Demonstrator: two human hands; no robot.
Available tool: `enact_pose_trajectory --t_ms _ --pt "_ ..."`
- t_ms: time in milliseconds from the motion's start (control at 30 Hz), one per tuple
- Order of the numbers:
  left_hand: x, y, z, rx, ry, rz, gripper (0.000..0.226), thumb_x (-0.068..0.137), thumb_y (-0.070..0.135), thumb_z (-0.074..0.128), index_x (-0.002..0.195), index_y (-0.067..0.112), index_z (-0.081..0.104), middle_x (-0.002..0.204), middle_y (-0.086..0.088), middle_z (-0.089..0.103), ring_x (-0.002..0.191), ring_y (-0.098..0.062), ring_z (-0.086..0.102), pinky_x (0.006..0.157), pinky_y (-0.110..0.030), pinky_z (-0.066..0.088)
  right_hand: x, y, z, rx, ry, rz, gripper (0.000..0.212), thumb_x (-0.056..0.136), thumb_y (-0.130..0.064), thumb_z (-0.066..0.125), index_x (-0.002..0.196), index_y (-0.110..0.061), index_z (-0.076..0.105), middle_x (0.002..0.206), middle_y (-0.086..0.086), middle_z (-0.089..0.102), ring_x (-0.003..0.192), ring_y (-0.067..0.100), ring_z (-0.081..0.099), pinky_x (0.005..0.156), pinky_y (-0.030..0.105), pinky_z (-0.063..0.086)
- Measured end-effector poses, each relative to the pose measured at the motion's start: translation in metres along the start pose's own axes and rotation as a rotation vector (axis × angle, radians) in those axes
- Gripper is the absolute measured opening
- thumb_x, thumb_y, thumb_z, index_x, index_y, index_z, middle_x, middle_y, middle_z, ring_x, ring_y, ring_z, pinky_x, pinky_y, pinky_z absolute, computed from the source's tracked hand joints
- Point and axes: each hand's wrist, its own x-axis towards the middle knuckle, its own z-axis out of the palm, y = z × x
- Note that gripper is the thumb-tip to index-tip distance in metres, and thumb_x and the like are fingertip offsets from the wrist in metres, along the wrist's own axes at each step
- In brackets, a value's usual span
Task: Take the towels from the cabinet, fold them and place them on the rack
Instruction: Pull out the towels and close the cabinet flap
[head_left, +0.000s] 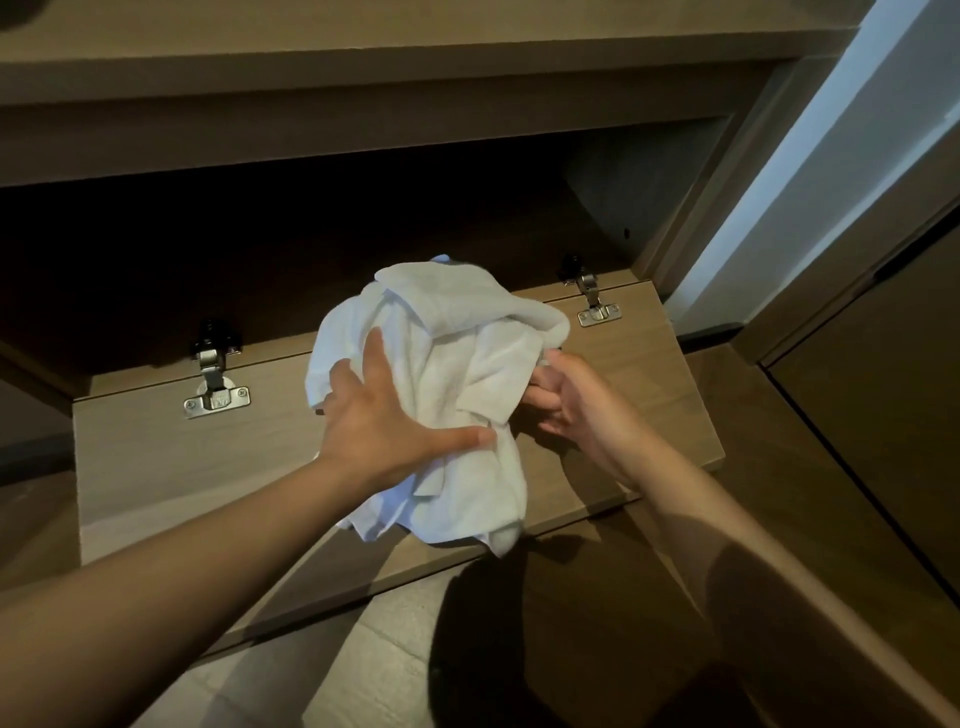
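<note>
A crumpled bundle of white towels hangs in front of the open cabinet, above its folded-down door. My left hand presses against the bundle's left side, fingers spread, thumb hooked into a fold. My right hand grips the bundle's right edge, fingers curled into the cloth. The cabinet's inside is dark and I cannot tell what else lies in it. No rack is in view.
Two metal hinges join the door to the cabinet. A wooden shelf edge runs above the opening. A pale wall strip and brown panel stand at the right. Tiled floor lies below.
</note>
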Motion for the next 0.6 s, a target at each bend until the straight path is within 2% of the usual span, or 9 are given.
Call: enact_pose_trajectory --t_ms 100,167,300,367,433,533,600 --pt "0.001 0.0 0.002 -0.026 0.013 -0.014 0.151 0.027 0.094 0.058 0.146 0.037 -0.015 0.148 -0.011 0.019 0.134 -0.038 0.031 0.099 -0.051 0.041 0.011 -0.014 -0.001 -0.033 -0.132 -0.027 0.05 0.102 -0.052 0.025 0.142 -0.03 0.044 0.133 -0.007 0.063 0.128 0.011 0.054 0.109 0.041 0.034" --pt "0.004 0.0 0.005 -0.031 0.033 -0.038 0.149 0.028 0.094 0.058 0.145 0.038 -0.016 0.15 -0.011 0.016 0.135 -0.04 0.029 0.1 -0.051 0.04 0.016 -0.021 0.0 -0.038 -0.191 -0.042 0.054 0.1 -0.052 0.025 0.144 -0.028 0.044 0.134 -0.008 0.063 0.129 0.011 0.054 0.109 0.042 0.031" --pt "0.009 -0.005 0.011 -0.069 0.152 -0.052 0.134 0.045 0.078 0.076 0.145 0.034 -0.001 0.144 -0.01 0.025 0.13 -0.037 0.035 0.098 -0.05 0.044 0.021 -0.026 0.004 -0.066 -0.224 -0.055 0.054 0.103 -0.05 0.021 0.148 -0.026 0.039 0.139 -0.006 0.059 0.132 0.013 0.051 0.117 0.049 0.021" --pt "0.013 -0.011 0.011 -0.079 0.21 -0.025 0.124 0.051 0.066 0.082 0.144 0.031 0.008 0.138 -0.01 0.03 0.123 -0.034 0.041 0.09 -0.045 0.047 0.019 -0.024 0.006 -0.13 -0.211 -0.057 0.062 0.097 -0.057 0.023 0.148 -0.027 0.039 0.141 -0.005 0.057 0.133 0.011 0.05 0.118 0.047 0.022" --pt "0.017 -0.015 0.008 -0.119 0.207 0.004 0.116 0.053 0.057 0.084 0.142 0.031 0.014 0.134 -0.009 0.031 0.115 -0.03 0.046 0.079 -0.037 0.046 0.014 -0.02 0.006 -0.183 -0.188 -0.065 0.066 0.09 -0.063 0.024 0.142 -0.03 0.047 0.137 -0.01 0.06 0.13 0.006 0.051 0.115 0.041 0.027" --pt "0.024 -0.021 0.0 -0.161 0.169 0.029 0.107 0.055 0.046 0.086 0.139 0.03 0.021 0.133 -0.01 0.034 0.099 -0.022 0.045 0.071 -0.032 0.041 0.0 -0.012 -0.003 -0.197 -0.096 -0.09 0.055 0.09 -0.063 0.027 0.123 -0.036 0.062 0.121 -0.017 0.069 0.121 0.0 0.056 0.106 0.031 0.037" --pt "0.027 -0.023 -0.005 -0.186 0.159 0.04 0.106 0.054 0.044 0.086 0.139 0.026 0.025 0.132 -0.01 0.039 0.1 -0.021 0.046 0.073 -0.033 0.042 -0.012 0.001 -0.013 -0.199 0.062 -0.1 0.041 0.096 -0.058 0.034 0.113 -0.036 0.065 0.112 -0.017 0.072 0.113 0.001 0.062 0.1 0.027 0.045"
